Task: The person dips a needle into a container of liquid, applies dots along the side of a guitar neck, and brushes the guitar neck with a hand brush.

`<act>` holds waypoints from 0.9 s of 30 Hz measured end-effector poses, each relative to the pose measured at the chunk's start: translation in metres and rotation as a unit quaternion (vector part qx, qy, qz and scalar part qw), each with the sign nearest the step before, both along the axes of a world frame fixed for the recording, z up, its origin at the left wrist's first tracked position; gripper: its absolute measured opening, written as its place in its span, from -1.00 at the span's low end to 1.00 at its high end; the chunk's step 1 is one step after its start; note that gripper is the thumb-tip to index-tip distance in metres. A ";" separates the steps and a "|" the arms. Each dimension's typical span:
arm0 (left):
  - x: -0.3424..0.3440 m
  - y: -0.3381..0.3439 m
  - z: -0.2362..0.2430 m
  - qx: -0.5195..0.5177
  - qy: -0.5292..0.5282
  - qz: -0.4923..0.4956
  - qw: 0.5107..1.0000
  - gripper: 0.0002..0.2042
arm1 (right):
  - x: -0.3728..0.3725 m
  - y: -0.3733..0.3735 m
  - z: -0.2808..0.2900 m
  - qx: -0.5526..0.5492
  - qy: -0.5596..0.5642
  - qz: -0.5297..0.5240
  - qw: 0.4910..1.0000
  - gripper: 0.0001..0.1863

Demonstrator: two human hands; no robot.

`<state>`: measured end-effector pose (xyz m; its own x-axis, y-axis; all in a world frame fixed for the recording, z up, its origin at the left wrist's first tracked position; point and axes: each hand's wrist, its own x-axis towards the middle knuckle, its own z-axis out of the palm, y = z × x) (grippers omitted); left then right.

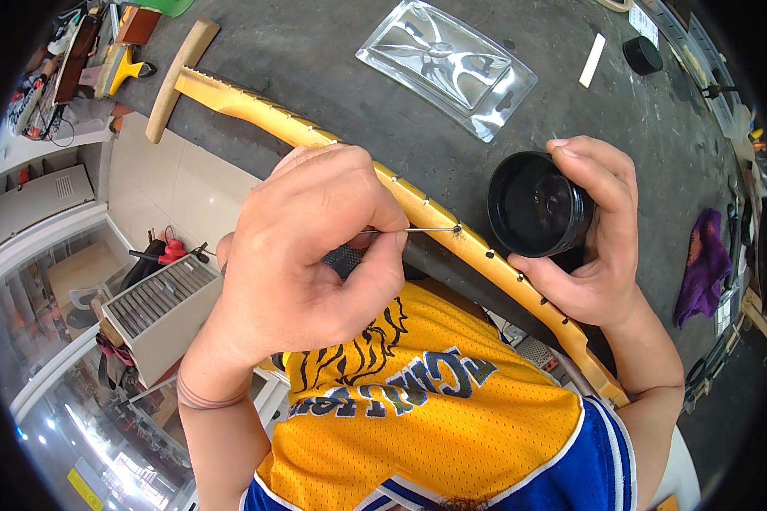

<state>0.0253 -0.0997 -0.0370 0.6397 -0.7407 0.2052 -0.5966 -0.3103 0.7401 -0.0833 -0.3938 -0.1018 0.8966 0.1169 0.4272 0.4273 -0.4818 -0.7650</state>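
Slanting from upper left to lower right lies a yellow wooden guitar neck [426, 207], with several dark spots along its edge. Its far left end meets a curved wooden bar [179, 81]. My left hand [320, 247] pinches a thin metal needle-like tool [430, 229] between thumb and forefinger. The tool's tip touches a dark, smudged spot on the neck. Fingers of my right hand [601, 230] wrap round a black round cup [533, 204], tilted with its mouth toward the neck. Dark, shiny stuff shows inside the cup.
A clear plastic blister shell [447, 64] lies on the dark worktop [307, 64]. Beyond my right hand are a white strip [592, 60], a black round cap [642, 55] and a purple cloth [703, 266]. A yellow-handled brush [123, 70] sits at the far left.
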 end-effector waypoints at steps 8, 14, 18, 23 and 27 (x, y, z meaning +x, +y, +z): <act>0.001 -0.007 0.002 -0.019 0.037 0.032 0.999 -0.88 | 0.000 0.000 -0.001 0.000 0.003 0.001 1.000 -0.03; 0.010 -0.037 0.006 0.039 -0.107 -0.048 0.992 -0.83 | -0.003 0.002 -0.001 0.028 0.012 -0.023 0.999 -0.02; 0.008 -0.051 0.004 0.072 -0.119 -0.054 0.989 -0.84 | -0.003 0.002 -0.003 0.023 -0.011 -0.021 0.999 -0.02; 0.011 -0.061 0.005 0.078 -0.111 -0.065 0.989 -0.86 | -0.004 0.001 -0.003 0.017 -0.017 -0.024 0.999 -0.03; 0.015 -0.062 0.007 0.086 -0.040 -0.067 0.993 -0.88 | -0.003 0.000 -0.003 0.025 -0.020 -0.025 0.999 -0.03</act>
